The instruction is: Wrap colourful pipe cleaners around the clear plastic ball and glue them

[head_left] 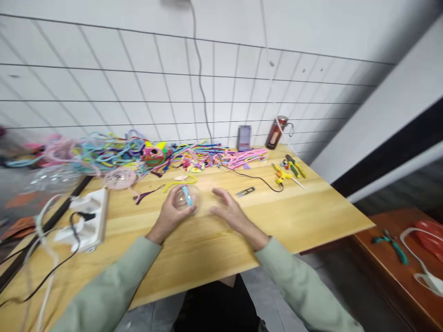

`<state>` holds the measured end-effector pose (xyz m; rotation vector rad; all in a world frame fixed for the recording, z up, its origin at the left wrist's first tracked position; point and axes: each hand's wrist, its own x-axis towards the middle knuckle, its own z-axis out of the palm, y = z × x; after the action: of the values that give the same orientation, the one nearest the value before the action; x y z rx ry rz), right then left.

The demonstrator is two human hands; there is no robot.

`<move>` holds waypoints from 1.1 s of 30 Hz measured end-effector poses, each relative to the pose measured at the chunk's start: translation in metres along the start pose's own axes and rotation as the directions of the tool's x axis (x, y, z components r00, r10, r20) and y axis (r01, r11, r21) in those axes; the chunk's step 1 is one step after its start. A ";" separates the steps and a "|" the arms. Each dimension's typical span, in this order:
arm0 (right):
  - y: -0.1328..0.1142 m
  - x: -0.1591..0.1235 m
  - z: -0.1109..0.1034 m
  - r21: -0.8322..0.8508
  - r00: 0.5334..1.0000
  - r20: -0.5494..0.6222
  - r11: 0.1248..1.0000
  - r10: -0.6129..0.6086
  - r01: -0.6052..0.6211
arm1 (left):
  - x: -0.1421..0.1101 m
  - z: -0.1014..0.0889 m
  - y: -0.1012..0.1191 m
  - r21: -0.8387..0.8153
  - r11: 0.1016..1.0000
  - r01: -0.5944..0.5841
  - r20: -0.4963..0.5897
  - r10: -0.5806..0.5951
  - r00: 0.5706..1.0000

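My left hand (173,210) is wrapped round the side of a clear plastic ball (194,199), just above the table. A light blue strip (187,195) shows on or inside the ball; which of the two I cannot tell. My right hand (230,211) is a little to the right of the ball, fingers apart, holding nothing. Beyond the ball lie a yellow fuzzy stem (180,182) and a purple tassel (147,194). Small thread snips (245,192) rest to the right, past my right hand.
Many coloured pipe cleaners (204,154) are heaped along the wall. A white power strip (95,221) with cords stands at the left. At the right are a yellow glue gun (282,174), pliers (296,167), a phone (244,138) and a brown flask (276,133).
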<state>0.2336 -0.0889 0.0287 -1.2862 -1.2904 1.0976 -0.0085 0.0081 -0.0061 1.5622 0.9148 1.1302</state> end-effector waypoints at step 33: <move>0.049 -0.079 -0.086 -0.527 0.970 -0.219 0.850 -0.107 -0.025 | 0.010 0.017 -0.012 -0.038 0.995 -0.090 -0.101 0.086 0.991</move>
<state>0.3223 -0.1687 -0.0130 -1.7263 -1.4768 0.5352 0.0100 0.0156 -0.0172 1.5358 0.8885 1.2910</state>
